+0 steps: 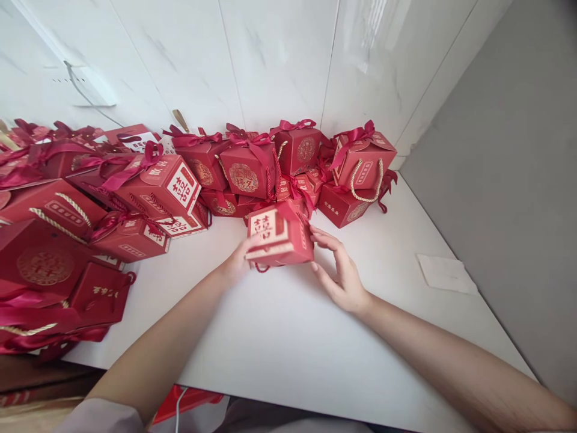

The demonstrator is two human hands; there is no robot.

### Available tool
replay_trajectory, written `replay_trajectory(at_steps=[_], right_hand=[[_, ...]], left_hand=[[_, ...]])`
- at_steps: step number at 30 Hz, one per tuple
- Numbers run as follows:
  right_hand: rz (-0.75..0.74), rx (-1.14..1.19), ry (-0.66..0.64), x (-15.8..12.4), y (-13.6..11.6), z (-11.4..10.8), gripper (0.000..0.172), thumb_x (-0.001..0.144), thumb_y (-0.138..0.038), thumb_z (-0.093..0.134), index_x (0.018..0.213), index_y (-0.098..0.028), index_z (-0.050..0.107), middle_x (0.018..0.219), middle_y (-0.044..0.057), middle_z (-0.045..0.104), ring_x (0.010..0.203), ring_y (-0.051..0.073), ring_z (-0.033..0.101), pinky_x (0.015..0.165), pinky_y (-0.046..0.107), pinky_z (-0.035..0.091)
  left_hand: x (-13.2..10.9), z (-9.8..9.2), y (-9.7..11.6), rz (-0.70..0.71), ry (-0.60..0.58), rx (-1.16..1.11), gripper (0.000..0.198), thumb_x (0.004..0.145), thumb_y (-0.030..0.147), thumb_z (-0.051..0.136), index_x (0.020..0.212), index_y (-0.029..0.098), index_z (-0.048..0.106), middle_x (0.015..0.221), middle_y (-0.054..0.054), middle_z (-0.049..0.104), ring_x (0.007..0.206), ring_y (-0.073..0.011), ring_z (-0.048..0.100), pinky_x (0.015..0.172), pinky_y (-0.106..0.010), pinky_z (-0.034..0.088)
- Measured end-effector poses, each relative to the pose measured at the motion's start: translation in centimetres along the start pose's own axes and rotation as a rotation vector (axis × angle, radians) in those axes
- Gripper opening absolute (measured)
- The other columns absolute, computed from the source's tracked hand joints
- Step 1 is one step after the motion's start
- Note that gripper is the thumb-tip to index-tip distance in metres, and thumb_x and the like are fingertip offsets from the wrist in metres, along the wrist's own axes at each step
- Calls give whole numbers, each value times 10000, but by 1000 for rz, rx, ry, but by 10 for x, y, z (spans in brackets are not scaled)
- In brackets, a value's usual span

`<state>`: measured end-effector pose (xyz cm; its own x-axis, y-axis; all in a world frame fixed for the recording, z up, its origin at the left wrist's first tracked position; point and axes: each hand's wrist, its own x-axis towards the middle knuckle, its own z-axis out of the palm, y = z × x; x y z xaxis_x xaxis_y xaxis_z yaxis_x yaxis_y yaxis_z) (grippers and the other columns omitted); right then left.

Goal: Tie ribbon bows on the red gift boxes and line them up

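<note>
A red gift box point(278, 236) with a white panel of red double-happiness characters is tilted above the white table point(279, 337). A red ribbon lies over its top, and a dark red cord handle hangs below. My left hand point(238, 260) grips the box at its left end; some of its fingers are hidden behind or under it. At the other end is my right hand point(340, 270), fingers stretched and apart, with the fingertips at or just touching the box's right side.
Behind stand stacked red gift boxes point(247, 171) with ribbon bows, against a white marbled wall point(279, 60). More boxes point(45, 264) are piled at the left. A flat white piece point(446, 273) lies near the table's right edge. Below the front edge, something red point(189, 400) shows beside a white cable.
</note>
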<state>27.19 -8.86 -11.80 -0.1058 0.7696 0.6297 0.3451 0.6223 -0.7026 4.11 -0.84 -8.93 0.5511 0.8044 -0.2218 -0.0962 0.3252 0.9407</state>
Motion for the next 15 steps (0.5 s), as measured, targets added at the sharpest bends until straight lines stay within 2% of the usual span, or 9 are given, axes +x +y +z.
replay_trajectory(at_steps=[3,5,7,11,15], right_hand=[[-64,-101,25,1,-2,-3,579,922,-241,577,1461,-273,367,1505,124,435,1393,316,407,1115,586,371],[-82,-137,63,2,-2,-5,627,920,-260,584,1492,-276,328,1512,121,426,1392,321,398,1109,591,370],[-75,-152,86,2,-1,-5,660,920,-273,595,1510,-283,299,1513,116,424,1380,320,405,1092,582,389],[-57,-155,99,2,2,-4,642,935,-276,588,1509,-305,303,1504,102,436,1363,308,417,1071,558,416],[-28,-125,99,2,2,-4,596,967,-307,532,1513,-302,292,1511,100,420,1379,303,403,1100,561,385]], left_hand=[[-3,4,3,-297,-233,-223,793,806,745,376,1244,119,590,974,-160,748,758,-315,732,566,-341,555],[-5,8,3,-395,-373,-295,797,811,740,367,1227,103,604,992,-173,747,772,-303,736,556,-299,542],[-5,12,0,-411,-453,-332,772,824,723,378,1206,97,618,1016,-177,744,836,-296,736,624,-291,551],[-4,12,-6,-441,-575,-306,801,857,721,311,1169,59,637,1080,-216,723,982,-338,702,819,-378,537],[-5,12,-6,-452,-587,-279,855,870,738,230,1225,56,605,1129,-239,699,1036,-362,675,880,-414,495]])
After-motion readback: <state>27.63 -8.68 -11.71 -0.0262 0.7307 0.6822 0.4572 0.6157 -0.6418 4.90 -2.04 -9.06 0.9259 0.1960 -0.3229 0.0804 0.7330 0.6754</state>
